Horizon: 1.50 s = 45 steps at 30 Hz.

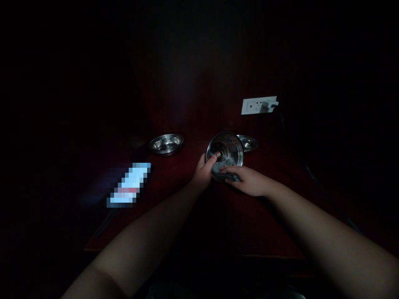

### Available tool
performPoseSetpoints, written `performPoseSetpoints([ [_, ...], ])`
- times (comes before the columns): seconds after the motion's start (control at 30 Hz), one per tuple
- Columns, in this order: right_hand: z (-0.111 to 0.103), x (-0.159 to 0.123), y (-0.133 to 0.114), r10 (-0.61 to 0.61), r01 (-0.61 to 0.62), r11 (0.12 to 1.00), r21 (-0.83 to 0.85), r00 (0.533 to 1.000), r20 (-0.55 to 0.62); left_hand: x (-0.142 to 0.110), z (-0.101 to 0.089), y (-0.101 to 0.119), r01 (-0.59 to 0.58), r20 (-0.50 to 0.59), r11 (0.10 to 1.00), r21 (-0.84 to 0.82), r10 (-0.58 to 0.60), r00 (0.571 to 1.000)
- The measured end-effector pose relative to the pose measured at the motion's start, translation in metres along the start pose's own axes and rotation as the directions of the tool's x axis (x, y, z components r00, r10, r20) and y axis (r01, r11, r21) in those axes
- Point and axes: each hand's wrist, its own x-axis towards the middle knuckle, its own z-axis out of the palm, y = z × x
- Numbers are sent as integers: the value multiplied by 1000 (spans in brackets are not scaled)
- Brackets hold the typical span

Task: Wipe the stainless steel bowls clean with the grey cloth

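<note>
Dark table [274, 228] — illegible label [218, 154] inside pot [232, 145]

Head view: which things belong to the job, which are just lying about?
In the job:
- metal vessel, in left hand
- grey cloth, in right hand

Apparently lying about:
- shallow metal dish, lid-like metal piece (both possibly related)
- pixelated bright screen

The pot [233, 144] is shiny metal with a round rim and a reflective inner wall. It is tilted, its open mouth turned toward the viewer, and a small red-and-yellow patch [218, 154] shows within the mouth, beside the left hand's [204, 171] thumb. The cloth [222, 167], grey-blue and mottled, lies folded under the right hand [247, 179], across the lower rim and partly inside.
</note>
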Motion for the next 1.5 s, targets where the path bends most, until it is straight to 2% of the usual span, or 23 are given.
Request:
performPoseSetpoints([
  [0.3, 1, 0, 0, 37, -37, 999, 6, 999, 1, 3, 0, -2, 37, -20, 999, -20, -38, 999],
  [0.67, 2, 0, 1, 61, -61, 998, 1, 998, -5, -3, 3, 10, 156, -56, 988, 5, -155, 986],
  [0.87, 1, 0, 1, 67, -67, 997, 30, 998, 6, 0, 1, 6, 122, -33, 993, 7, -122, 992],
  [1.1, 4, -1, 3, 98, -98, 995, 21, 995, -28, -1, 3, 8, 146, -46, 989, 7, -146, 988],
  [1.3, 3, 0, 5, 83, -83, 996, 20, 997, -1, -1, 3, 8, 150, -41, 989, 20, -149, 988],
  [1.5, 4, -2, 5, 108, -105, 993, 62, 993, -43, 0, 0, 5, 121, -22, 993, -1, -121, 992],
])
